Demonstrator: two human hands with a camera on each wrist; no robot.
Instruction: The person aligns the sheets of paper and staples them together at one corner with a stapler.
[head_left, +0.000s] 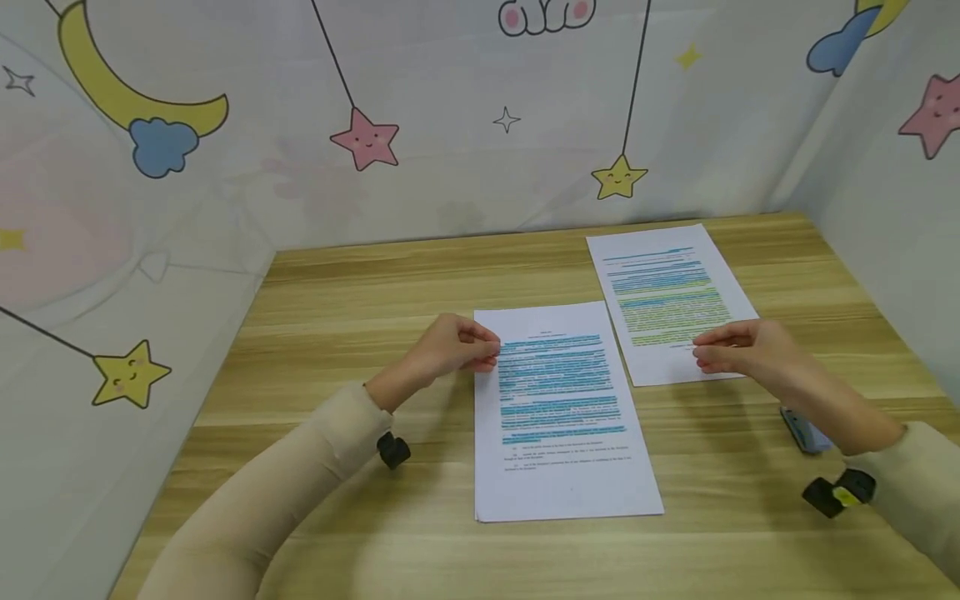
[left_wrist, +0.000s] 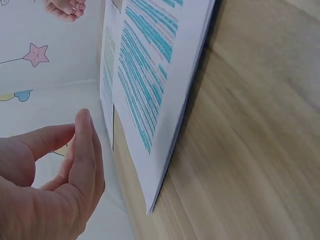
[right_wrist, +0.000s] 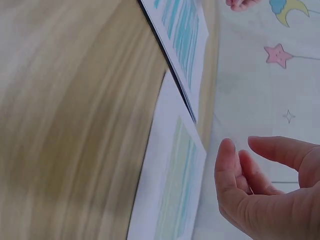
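A thin stack of printed sheets (head_left: 562,492), its text highlighted in blue, lies on the table in front. My left hand (head_left: 459,343) hovers by its upper left edge in the head view. Its thumb and fingertips come close together with nothing between them, as the left wrist view shows. Behind and to the right lies another printed page (head_left: 667,304) with blue and yellow-green highlighting. Over the lower right part of that page is my right hand (head_left: 750,350), loosely bent. In the right wrist view a gap shows between its thumb and fingers, and it holds nothing.
A small dark and blue stapler-like object (head_left: 804,432) lies partly hidden under the right forearm. The wood-grain table (head_left: 360,283) meets a pale curtain (head_left: 450,192) with moons and stars at the back and sides.
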